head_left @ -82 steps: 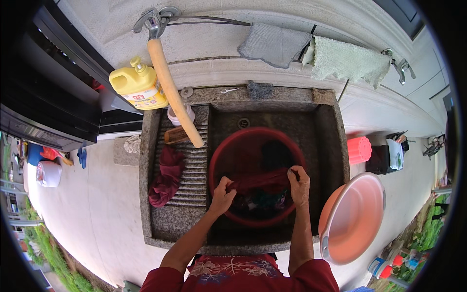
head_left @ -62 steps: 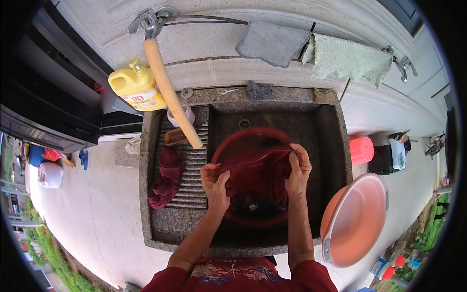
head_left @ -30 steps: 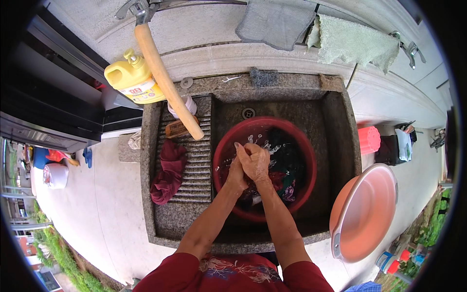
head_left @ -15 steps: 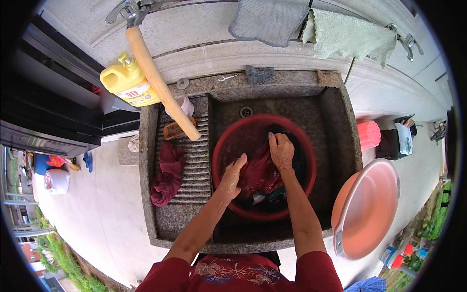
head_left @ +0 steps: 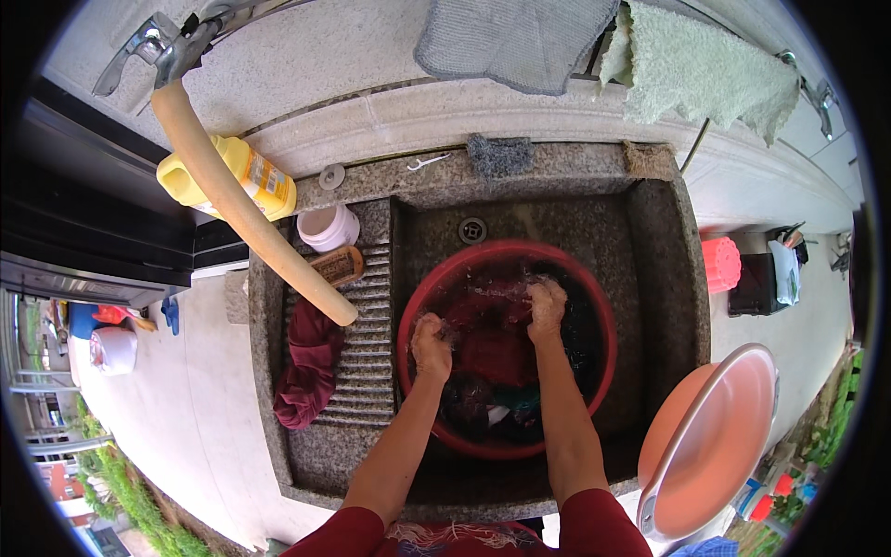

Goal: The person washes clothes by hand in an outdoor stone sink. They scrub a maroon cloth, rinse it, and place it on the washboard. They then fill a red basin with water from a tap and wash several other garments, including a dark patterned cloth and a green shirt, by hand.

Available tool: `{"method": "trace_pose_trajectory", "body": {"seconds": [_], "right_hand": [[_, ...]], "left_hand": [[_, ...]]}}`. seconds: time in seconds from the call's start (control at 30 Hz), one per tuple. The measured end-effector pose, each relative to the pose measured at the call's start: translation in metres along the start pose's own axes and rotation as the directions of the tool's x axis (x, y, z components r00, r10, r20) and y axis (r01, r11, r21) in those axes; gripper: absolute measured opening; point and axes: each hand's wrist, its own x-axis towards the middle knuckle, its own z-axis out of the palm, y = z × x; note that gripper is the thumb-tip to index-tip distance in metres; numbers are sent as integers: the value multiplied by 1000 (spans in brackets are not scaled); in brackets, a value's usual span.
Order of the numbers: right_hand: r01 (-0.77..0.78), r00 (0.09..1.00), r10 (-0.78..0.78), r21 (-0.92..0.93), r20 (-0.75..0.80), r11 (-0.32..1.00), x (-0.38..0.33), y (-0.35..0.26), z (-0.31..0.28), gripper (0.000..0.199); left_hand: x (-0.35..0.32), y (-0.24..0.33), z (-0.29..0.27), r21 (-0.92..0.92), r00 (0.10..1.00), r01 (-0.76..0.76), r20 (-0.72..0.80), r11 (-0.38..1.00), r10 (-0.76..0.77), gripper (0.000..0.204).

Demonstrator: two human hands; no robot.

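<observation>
- Hands now set apart across the dark red garment (head_left: pixel 487 339): half a second back the right lay flat on top and the left reached in low beside it.
- Left hand (head_left: pixel 431 342) drawn up into a fist at the near-left side of the red basin (head_left: pixel 415 306), knuckles wet, fingers closed tight on a bunched fold of the wet cloth.
- Right hand (head_left: pixel 547 308) likewise closed, curled down over the far-right part of the same cloth, a little foam around the knuckles.
- Judged from that change: a shift from pressing flat to gripping in two places, as for rubbing or wringing the cloth between both fists; washing plainly under way, not near its end.
- Garment down inside the basin, half sunk in dark water, with other dark and teal pieces (head_left: pixel 501 408) beneath it toward the near rim.
- Basin seated in the stone sink (head_left: pixel 664 269), just below the drain (head_left: pixel 472 229).
- Left of it, on the ribbed washboard (head_left: pixel 357 371), another maroon cloth (head_left: pixel 311 362) lying untouched under the end of the tan hose (head_left: pixel 241 209).
- Pink tub (head_left: pixel 710 441) tilted outside the sink at the right.
</observation>
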Motion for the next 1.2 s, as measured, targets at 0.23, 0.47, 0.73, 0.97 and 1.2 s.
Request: {"method": "trace_pose_trajectory", "body": {"seconds": [0.23, 0.47, 0.73, 0.97, 1.2], "right_hand": [[485, 853, -419, -179, 311, 856, -143, -28, 65, 13], [600, 700, -653, -733, 288, 321, -103, -41, 88, 23], [757, 633, -608, -547, 479, 358, -166, -38, 102, 19], [491, 726, -674, -787, 133, 374, -35, -34, 19, 16], [445, 753, -503, -891, 424, -86, -36, 26, 36, 42]], "left_hand": [[-29, 28, 82, -264, 922, 326, 303, 908, -243, 50], [-43, 11, 58, -36, 931, 174, 331, 984, -153, 35], [-58, 39, 39, -235, 774, 166, 633, 958, 21, 41], [-100, 74, 105, 364, 978, 207, -58, 908, -199, 42], [-54, 28, 67, 987, 965, -161, 159, -11, 210, 37]]}}
